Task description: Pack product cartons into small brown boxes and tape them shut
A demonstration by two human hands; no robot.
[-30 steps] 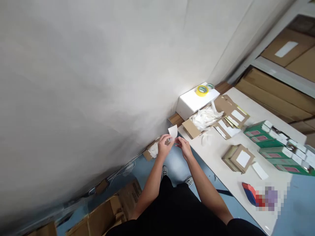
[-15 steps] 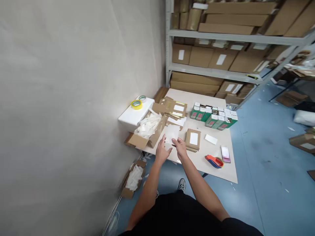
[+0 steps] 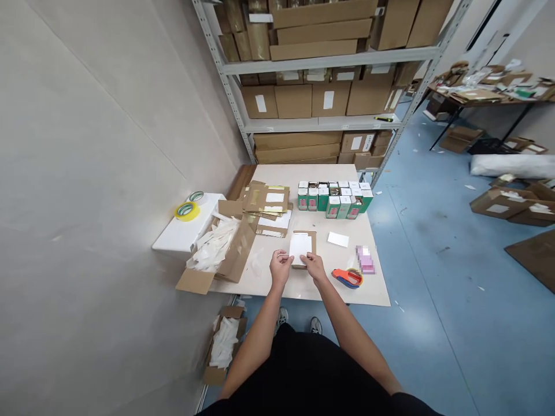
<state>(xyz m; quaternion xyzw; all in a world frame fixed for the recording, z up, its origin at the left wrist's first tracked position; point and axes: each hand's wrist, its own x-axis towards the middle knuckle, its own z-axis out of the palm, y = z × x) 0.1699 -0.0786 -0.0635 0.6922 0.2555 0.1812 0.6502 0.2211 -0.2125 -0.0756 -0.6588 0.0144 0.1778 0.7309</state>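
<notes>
A white paper label (image 3: 299, 245) lies over a small stack of flat cardboard packages (image 3: 314, 238) near the table's front. My left hand (image 3: 281, 269) pinches the label's lower left corner. At its lower right edge my right hand (image 3: 314, 267) grips it between thumb and fingers. Whether the label touches the cardboard beneath, I cannot tell. Just right of the hands lie a white card (image 3: 338, 239) and an orange and blue tape cutter (image 3: 347, 278). A crumpled clear piece of film (image 3: 256, 263) is to the left.
An open carton (image 3: 236, 254) of white slips stands at left, beside tape rolls (image 3: 187, 211) on a white box (image 3: 167, 237). Flattened cardboard (image 3: 265, 197) and green-white boxes (image 3: 344, 207) sit farther back. Behind the table (image 3: 321, 171) rises a loaded shelf rack (image 3: 323, 124).
The label has moved right, from beside the cardboard stack to over it. My left hand, earlier with fingers apart, now pinches the label too. The view has swung right.
</notes>
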